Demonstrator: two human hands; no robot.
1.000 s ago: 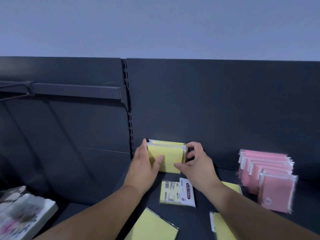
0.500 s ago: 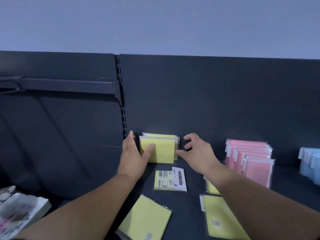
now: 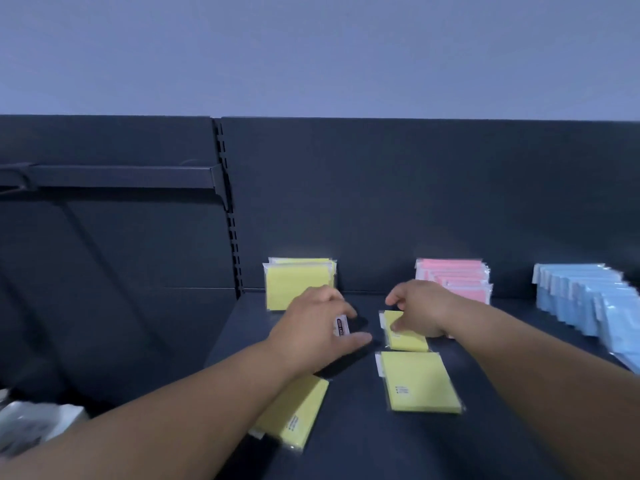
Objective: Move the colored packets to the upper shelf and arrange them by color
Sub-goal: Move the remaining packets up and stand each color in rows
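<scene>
Two or three yellow packets [image 3: 298,285] stand upright against the back panel of the dark shelf [image 3: 349,445]. My left hand [image 3: 311,329] curls over a labelled yellow packet [image 3: 341,325] lying just in front of them, whose white label shows between thumb and fingers. My right hand [image 3: 420,311] hovers over another flat yellow packet [image 3: 408,337]; the thumb touches its top and the fingers are loosely curled beyond its far edge. Two more yellow packets lie flat nearer me, one at the right [image 3: 419,382] and one under my left forearm [image 3: 298,410].
A row of pink packets [image 3: 453,277] stands upright at the back, right of my hands. Further right is a leaning row of blue packets [image 3: 588,296]. A dark rail [image 3: 121,176] juts out at the left. White packaged items [image 3: 31,424] lie at the lower left.
Both hands have left the upright yellow packets and come back toward me. The left now covers the labelled packet and the right has reached the flat packet beside it. The view shifted right, showing the blue row.
</scene>
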